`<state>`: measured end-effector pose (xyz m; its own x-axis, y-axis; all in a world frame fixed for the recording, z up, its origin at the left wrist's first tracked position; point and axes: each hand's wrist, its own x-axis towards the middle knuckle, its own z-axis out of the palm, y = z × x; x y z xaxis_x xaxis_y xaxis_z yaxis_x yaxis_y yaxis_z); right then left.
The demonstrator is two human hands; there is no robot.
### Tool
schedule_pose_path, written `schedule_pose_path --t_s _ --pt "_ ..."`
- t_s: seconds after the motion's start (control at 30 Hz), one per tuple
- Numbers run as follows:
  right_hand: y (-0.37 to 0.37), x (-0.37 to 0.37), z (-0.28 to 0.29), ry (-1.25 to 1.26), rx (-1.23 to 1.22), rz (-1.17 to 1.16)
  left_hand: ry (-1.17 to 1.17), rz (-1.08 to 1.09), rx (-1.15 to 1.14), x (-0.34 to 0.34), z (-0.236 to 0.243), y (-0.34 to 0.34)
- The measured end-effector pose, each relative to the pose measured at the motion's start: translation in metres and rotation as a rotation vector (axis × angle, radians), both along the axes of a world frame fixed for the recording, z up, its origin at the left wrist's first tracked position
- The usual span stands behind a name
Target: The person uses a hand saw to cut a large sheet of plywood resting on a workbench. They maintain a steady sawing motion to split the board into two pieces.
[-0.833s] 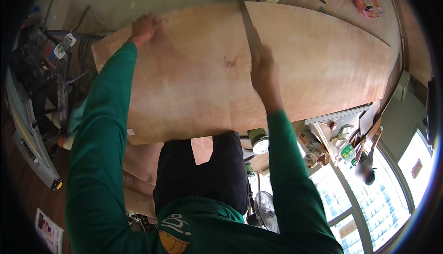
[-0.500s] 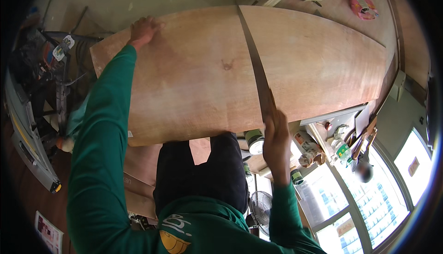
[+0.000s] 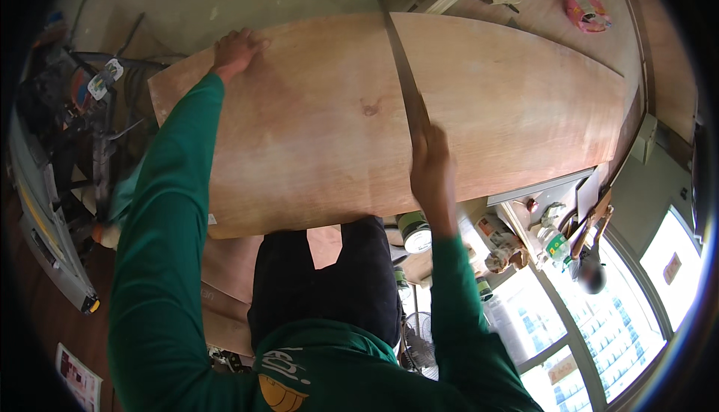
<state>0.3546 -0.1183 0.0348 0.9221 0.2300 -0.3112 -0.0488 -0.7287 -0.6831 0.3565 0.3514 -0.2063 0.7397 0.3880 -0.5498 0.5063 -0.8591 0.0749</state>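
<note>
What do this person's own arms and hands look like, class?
Both arms wear long green sleeves, creased along their length, with no visible markings. The left hand and right hand are bare, without gloves. The sleeves match the green top, which has pale lettering and a rounded yellow-orange print on its front.

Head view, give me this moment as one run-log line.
Left hand: on board, near far edge | Right hand: grips saw | Saw: over board, tip past far edge
</note>
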Motion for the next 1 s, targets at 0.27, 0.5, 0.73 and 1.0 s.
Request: schedule_pose_path --t_s 0.27,0.5,0.73,1.0 --pt "-0.007 -0.017 0.027 0.065 -0.107 0.012 -0.053 -0.012 0.003 -0.004 -0.002 0.002" --pt "0.044 0.075 -0.071 -0.09 -0.049 0.013 0.008 -0.013 -0.051 0.013 0.004 -0.009" --pt "-0.026 -0.064 0.105 0.153 -0.198 -0.062 0.003 -0.007 -0.043 0.004 0.013 -0.006" --pt "0.042 0.065 -0.082 -0.101 -0.008 -0.049 -0.015 -0.042 -0.034 0.014 0.003 -0.013"
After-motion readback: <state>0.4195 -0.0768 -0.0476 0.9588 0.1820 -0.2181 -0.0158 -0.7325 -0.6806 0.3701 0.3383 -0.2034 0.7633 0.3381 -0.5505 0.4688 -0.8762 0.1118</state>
